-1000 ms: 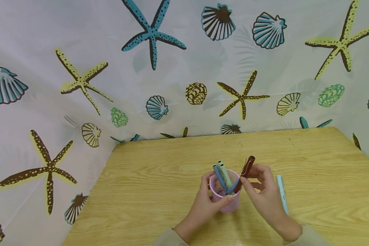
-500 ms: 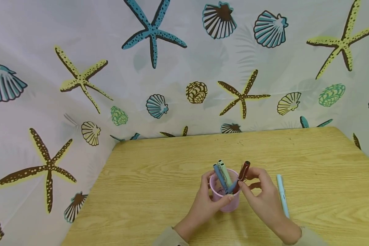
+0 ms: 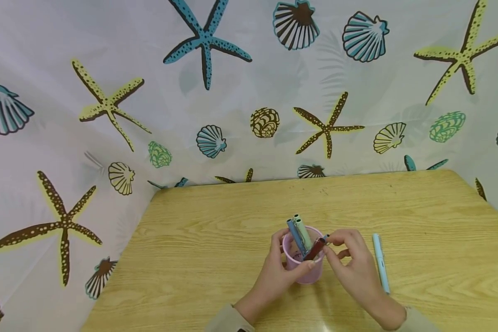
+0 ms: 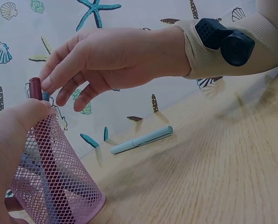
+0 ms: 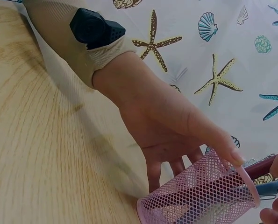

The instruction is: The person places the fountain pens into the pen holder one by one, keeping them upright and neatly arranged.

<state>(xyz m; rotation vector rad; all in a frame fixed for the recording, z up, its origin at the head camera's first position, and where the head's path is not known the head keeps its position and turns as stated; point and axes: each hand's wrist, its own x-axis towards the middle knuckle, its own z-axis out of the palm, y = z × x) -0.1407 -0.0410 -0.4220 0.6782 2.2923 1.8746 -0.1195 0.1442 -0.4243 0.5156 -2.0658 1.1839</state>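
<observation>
My left hand [image 3: 277, 269] grips a pink mesh pen cup [image 3: 310, 275], its thumb at the near rim; the right wrist view shows that thumb on the rim and fingers around the mesh. A dark red capped pen [image 3: 314, 250] leans in the cup toward the right. My right hand [image 3: 354, 267] pinches its cap end at the rim; the fingers partly hide the hold. Close by those fingertips pokes the end of a blue pen [image 4: 46, 96], seen in the left wrist view. Another blue pen [image 3: 295, 234] and two pale green pens [image 3: 303, 232] stand at the cup's left.
A light blue capped pen [image 3: 380, 263] lies on the wood-grain table [image 3: 216, 240], right of my right hand. Behind and to both sides hangs a white cloth [image 3: 240, 87] printed with starfish and shells.
The dark red pen has sunk deeper into the cup and tilted lower, with my right hand following its cap end down to the rim. My left hand keeps its grip on the cup.
</observation>
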